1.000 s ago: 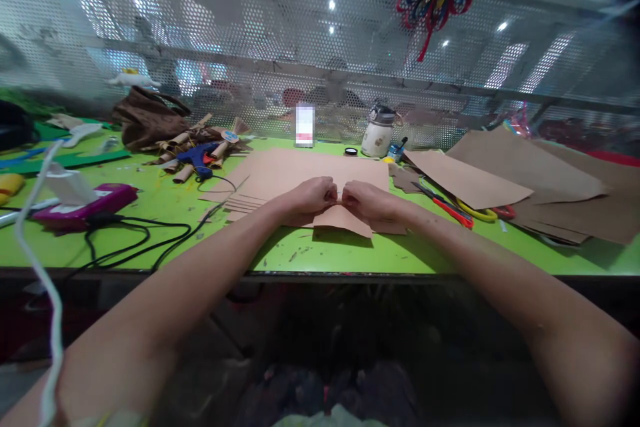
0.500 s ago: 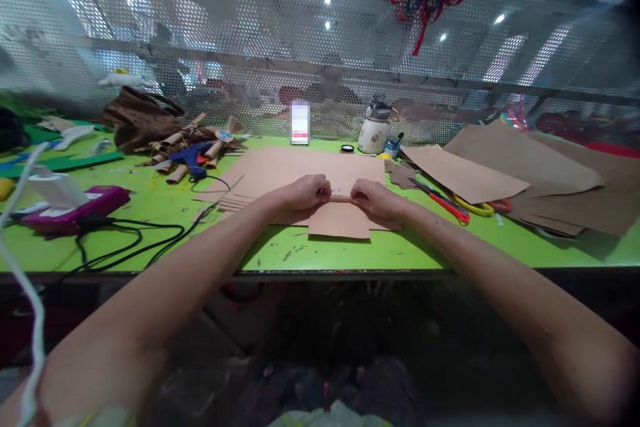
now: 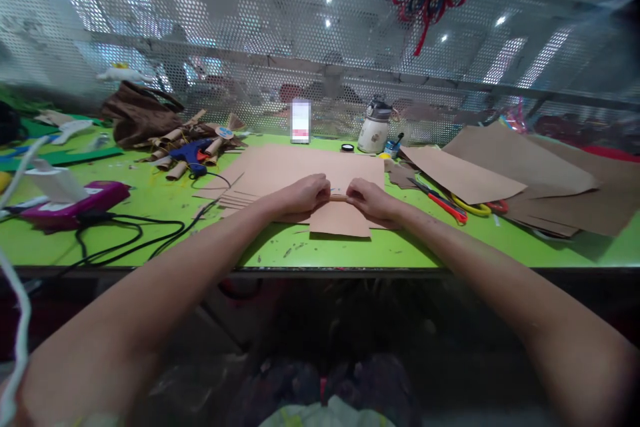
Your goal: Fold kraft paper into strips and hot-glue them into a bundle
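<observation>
A small piece of brown kraft paper (image 3: 340, 221) lies on larger kraft sheets (image 3: 300, 163), its far edge rolled into a narrow tube. My left hand (image 3: 315, 193) pinches the left end of that rolled edge. At the right end, my right hand (image 3: 367, 197) has its fingers closed on the roll as well. The paper's flat part spreads toward me, its near edge reaching past the sheets over the green table (image 3: 280, 250). Fingertips partly hide both ends of the roll.
To the left are a blue glue gun (image 3: 190, 155), several rolled paper tubes (image 3: 176, 170) and a purple power strip (image 3: 83, 203) with black cables. On the right lie scissors (image 3: 447, 205) and stacked brown paper (image 3: 530, 153). A phone (image 3: 301, 121) and a bottle (image 3: 374, 130) stand behind.
My right hand has shifted slightly left along the rolled edge. My left hand stays nearly in place, and the paper looks much the same.
</observation>
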`<state>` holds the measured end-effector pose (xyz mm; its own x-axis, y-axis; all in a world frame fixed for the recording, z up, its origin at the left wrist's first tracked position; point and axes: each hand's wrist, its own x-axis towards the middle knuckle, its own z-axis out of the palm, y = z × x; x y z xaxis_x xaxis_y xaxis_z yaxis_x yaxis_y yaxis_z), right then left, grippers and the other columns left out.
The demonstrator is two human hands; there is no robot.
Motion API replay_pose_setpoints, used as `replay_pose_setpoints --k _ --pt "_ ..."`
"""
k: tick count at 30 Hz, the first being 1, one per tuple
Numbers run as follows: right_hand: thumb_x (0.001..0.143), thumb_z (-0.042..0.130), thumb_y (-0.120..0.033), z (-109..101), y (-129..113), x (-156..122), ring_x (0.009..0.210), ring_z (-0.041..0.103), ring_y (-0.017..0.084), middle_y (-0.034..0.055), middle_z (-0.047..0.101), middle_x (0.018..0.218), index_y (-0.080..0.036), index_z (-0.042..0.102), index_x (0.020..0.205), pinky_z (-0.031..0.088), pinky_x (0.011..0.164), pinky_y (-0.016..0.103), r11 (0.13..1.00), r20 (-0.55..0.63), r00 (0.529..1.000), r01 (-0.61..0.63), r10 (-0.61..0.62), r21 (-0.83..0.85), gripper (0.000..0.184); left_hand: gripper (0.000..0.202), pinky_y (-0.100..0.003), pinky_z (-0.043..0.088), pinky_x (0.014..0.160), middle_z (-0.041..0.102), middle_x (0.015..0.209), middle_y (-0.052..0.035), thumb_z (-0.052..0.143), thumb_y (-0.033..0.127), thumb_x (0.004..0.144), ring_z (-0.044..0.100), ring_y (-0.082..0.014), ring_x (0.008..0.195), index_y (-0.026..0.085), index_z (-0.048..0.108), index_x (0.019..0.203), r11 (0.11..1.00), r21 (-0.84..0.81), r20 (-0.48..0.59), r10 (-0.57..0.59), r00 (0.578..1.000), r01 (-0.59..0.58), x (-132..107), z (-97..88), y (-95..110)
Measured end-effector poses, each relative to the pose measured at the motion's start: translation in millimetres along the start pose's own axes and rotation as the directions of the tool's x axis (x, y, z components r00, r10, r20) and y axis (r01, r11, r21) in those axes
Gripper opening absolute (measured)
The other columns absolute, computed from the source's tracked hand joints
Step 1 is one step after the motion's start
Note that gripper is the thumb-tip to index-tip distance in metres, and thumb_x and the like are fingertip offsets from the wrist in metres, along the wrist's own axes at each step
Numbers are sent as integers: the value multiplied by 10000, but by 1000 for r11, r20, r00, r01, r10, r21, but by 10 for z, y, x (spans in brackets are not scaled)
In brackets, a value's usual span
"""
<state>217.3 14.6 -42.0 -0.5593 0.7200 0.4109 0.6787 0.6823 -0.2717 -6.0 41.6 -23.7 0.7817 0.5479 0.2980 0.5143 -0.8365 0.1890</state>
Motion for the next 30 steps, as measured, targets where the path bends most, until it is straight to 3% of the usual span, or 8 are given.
replay_pose_setpoints --k 11,17,21,24,26,28,30 --pt "819 468 -111 -19 69 -71 781 463 176 46 533 822 -180 526 812 389 693 289 996 11 996 86 -86 14 91 160 -236 365 627 508 821 -56 444 187 822 462 -126 672 150 600 814 992 -17 58 124 991 -123 -92 -118 55" --pt "819 481 -114 -91 -67 -149 805 455 192 74 529 833 -161 541 807 384 688 298 972 30 982 190 -188 -139 77 190 -260 368 679 500 834 -76 424 203 857 463 -154 738 141 604 842 973 106 14 203 979 -203 -201 -155 179" --pt "838 464 -109 -157 -195 -200 816 437 209 94 543 840 -144 570 866 375 696 320 921 105 964 263 -243 -287 115 263 -285 370 713 531 819 -91 381 197 878 478 -178 774 141 638 885 959 192 -3 215 977 -210 -251 -129 205" --pt "855 452 -107 -182 -236 -215 817 428 219 109 555 852 -129 589 894 376 690 331 873 167 954 297 -250 -386 144 255 -274 379 716 572 841 -90 415 204 845 508 -178 794 155 664 868 980 151 -5 135 991 -133 -221 -136 214" --pt "860 447 -98 -185 -244 -215 826 427 225 118 561 864 -119 600 908 382 689 335 851 197 949 308 -245 -426 162 234 -249 387 700 612 860 -72 462 213 793 534 -167 791 169 678 872 998 64 30 -16 999 14 -147 -162 220" --pt "845 460 -80 -180 -249 -214 833 429 229 122 566 872 -114 611 917 392 686 337 843 208 950 304 -233 -443 170 252 -232 386 651 646 824 -53 465 242 770 551 -156 739 170 688 865 984 7 96 -180 979 180 -39 -185 224" --pt "829 481 -74 -167 -258 -219 839 436 232 123 572 873 -114 621 925 403 685 340 851 200 955 288 -220 -439 174 313 -235 371 594 653 740 -57 413 297 802 545 -153 662 153 690 815 965 7 132 -262 956 263 73 -188 228"
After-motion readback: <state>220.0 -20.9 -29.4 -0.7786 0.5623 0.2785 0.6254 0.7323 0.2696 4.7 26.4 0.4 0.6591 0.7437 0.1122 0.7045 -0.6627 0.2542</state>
